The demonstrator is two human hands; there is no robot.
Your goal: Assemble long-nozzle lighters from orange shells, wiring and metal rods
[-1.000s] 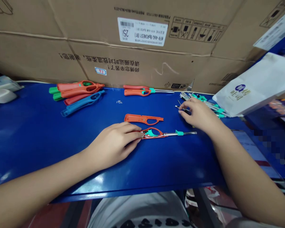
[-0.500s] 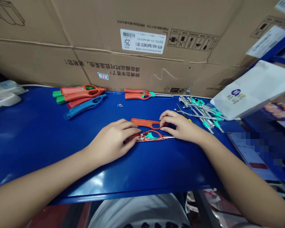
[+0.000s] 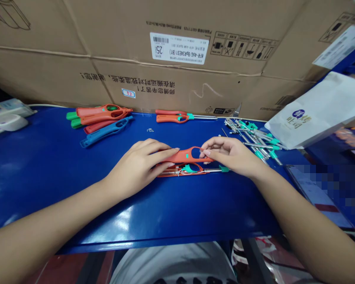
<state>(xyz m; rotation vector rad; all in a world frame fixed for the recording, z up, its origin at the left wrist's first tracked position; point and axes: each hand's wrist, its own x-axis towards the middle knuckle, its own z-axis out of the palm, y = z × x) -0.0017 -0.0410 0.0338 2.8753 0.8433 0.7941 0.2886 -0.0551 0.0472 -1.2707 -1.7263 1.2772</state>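
Between my two hands is an orange lighter casing half (image 3: 182,156), its smooth outer side and small green patch facing up. My left hand (image 3: 146,161) grips its handle end, fingers over the top and thumb below. My right hand (image 3: 225,155) pinches the narrow end past the finger loop. Just below it on the table lies the other half, an open orange lighter body (image 3: 182,173), with a green trigger (image 3: 190,169), white wires and a metal rod (image 3: 214,170) in it. The left end of this lower half is partly covered by my left hand.
Orange, green, red and blue casings (image 3: 105,128) are stacked at the back left. Two more lighters (image 3: 173,118) lie by the cardboard box (image 3: 121,47). Metal rods with green parts (image 3: 258,140) are heaped right, near a white paper bag (image 3: 319,110). Tiny white pieces (image 3: 150,130) lie mid-table.
The upper casing half has been lifted off the table and turned outer side up, nearer the lower half. My left hand has gone from the lower body to this casing's handle end.
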